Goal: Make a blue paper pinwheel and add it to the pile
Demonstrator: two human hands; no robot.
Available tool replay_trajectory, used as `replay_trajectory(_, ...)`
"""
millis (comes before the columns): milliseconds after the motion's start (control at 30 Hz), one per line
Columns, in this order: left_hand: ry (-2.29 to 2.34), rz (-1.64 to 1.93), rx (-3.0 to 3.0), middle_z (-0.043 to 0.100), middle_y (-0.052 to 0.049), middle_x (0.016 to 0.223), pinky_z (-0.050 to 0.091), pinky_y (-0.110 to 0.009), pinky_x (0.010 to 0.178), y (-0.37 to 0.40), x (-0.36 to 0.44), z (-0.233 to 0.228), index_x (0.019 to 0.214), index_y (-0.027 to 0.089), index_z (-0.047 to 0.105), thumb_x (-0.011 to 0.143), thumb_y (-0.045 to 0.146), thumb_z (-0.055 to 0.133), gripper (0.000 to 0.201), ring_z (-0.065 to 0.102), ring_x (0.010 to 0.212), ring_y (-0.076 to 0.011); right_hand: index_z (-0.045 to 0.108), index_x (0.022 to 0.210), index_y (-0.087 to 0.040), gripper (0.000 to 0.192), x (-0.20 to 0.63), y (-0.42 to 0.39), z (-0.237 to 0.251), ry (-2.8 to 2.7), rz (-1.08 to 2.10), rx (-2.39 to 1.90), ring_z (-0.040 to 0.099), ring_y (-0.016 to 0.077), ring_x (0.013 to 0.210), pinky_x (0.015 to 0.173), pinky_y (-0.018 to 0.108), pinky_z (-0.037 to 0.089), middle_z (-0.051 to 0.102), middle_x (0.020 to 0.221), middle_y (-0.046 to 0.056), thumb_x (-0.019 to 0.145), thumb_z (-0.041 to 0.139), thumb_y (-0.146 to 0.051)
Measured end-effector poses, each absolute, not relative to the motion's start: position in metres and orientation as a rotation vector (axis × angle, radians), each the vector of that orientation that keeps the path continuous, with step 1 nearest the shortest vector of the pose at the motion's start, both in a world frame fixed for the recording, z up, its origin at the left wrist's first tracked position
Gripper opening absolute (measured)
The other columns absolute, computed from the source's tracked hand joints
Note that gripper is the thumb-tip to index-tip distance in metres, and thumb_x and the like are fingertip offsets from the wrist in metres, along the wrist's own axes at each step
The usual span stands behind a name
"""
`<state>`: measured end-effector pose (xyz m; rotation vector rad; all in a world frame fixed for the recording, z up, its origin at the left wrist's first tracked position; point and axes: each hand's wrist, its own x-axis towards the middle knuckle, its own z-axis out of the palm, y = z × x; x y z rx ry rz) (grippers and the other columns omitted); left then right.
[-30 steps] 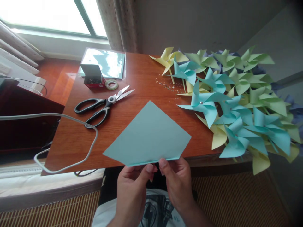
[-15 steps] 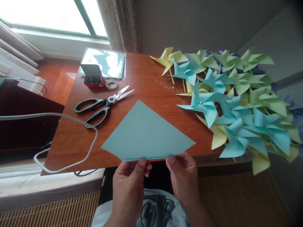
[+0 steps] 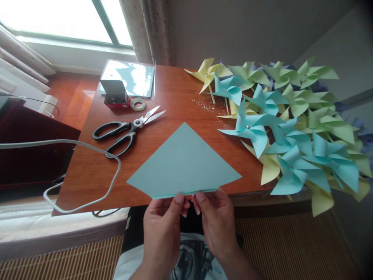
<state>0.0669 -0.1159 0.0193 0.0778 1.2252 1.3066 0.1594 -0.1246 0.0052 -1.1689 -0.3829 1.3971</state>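
A sheet of light blue paper point(image 3: 183, 163) lies folded into a flat triangle-like shape on the wooden table point(image 3: 87, 175), its folded edge along the table's near edge. My left hand point(image 3: 164, 225) and my right hand point(image 3: 217, 219) both pinch that near edge, fingertips close together at its middle.
Black-handled scissors point(image 3: 122, 132) lie partly open to the left. Behind them are a small red box point(image 3: 115, 95), a roll of tape point(image 3: 137, 104) and a clear packet of paper point(image 3: 131, 77). A heap of blue, green and yellow pinwheels point(image 3: 288, 124) fills the right side. A grey cable point(image 3: 87, 155) loops over the left edge.
My hands moved apart along the paper's near edge, then came back together at its middle. The paper shifted slightly on the table.
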Motion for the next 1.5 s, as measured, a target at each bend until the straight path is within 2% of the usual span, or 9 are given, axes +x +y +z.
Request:
replay_trajectory(167, 1.276, 1.327, 0.066, 0.074, -0.002, 0.068, 0.055, -0.018, 0.056, -0.1152, 0.0687, 0.0205, 0.073, 0.015, 0.073, 0.058, 0.024, 0.095, 0.028, 0.066, 0.059, -0.0108, 0.069, 0.08, -0.019, 0.015, 0.1577, -0.1241, 0.0045, -0.332, 1.356, -1.181, 0.054, 0.0067, 0.058, 0.055, 0.018, 0.045, 0.066, 0.066, -0.005, 0.082, 0.082, -0.027)
replay_trajectory(467, 1.264, 1.332, 0.039, 0.075, -0.001, 0.069, 0.054, -0.016, 0.055, -0.1123, 0.0688, 0.0216, 0.077, 0.016, 0.075, 0.056, 0.021, 0.095, 0.03, 0.065, 0.057, -0.0091, 0.07, 0.083, -0.02, 0.014, 0.1575, -0.1241, 0.0021, -0.334, 1.321, -1.191, 0.055, 0.0064, 0.058, 0.056, 0.018, 0.046, 0.067, 0.067, -0.005, 0.081, 0.083, -0.026)
replay_trajectory(667, 1.231, 1.345, 0.065, 0.073, -0.001, 0.063, 0.054, -0.016, 0.052, -0.1089, 0.0692, 0.0238, 0.07, 0.016, 0.074, 0.054, 0.02, 0.096, 0.027, 0.064, 0.054, -0.0101, 0.068, 0.075, -0.019, 0.019, 0.1562, -0.1241, 0.0015, -0.272, 1.315, -1.174, 0.056, 0.0064, 0.055, 0.053, 0.017, 0.047, 0.066, 0.062, -0.005, 0.078, 0.085, -0.026)
replay_trajectory(933, 1.226, 1.347, 0.097, 0.072, -0.001, 0.059, 0.053, -0.016, 0.051, -0.1086, 0.0693, 0.0231, 0.066, 0.015, 0.074, 0.055, 0.022, 0.096, 0.025, 0.064, 0.053, -0.0104, 0.07, 0.085, -0.019, 0.018, 0.1554, -0.124, 0.0054, -0.327, 1.329, -1.136, 0.062, 0.0094, 0.061, 0.054, 0.018, 0.048, 0.072, 0.071, -0.002, 0.076, 0.086, -0.02)
replay_trajectory(1333, 1.316, 1.29, 0.094, 0.074, -0.002, 0.069, 0.055, -0.019, 0.058, -0.1125, 0.0718, 0.0263, 0.075, 0.014, 0.073, 0.054, 0.021, 0.096, 0.032, 0.065, 0.059, -0.0105, 0.072, 0.095, -0.022, 0.022, 0.1536, -0.1214, 0.0087, -0.272, 1.324, -1.166, 0.07, 0.0146, 0.078, 0.073, 0.027, 0.057, 0.079, 0.089, 0.001, 0.077, 0.085, -0.023)
replay_trajectory(1500, 1.292, 1.303, 0.086, 0.074, -0.002, 0.071, 0.054, -0.019, 0.058, -0.112, 0.07, 0.0213, 0.076, 0.015, 0.073, 0.056, 0.019, 0.095, 0.03, 0.065, 0.061, -0.0107, 0.073, 0.093, -0.022, 0.022, 0.1516, -0.1217, 0.0097, -0.247, 1.323, -1.157, 0.07, 0.0135, 0.077, 0.072, 0.024, 0.057, 0.079, 0.087, 0.0, 0.075, 0.087, -0.024)
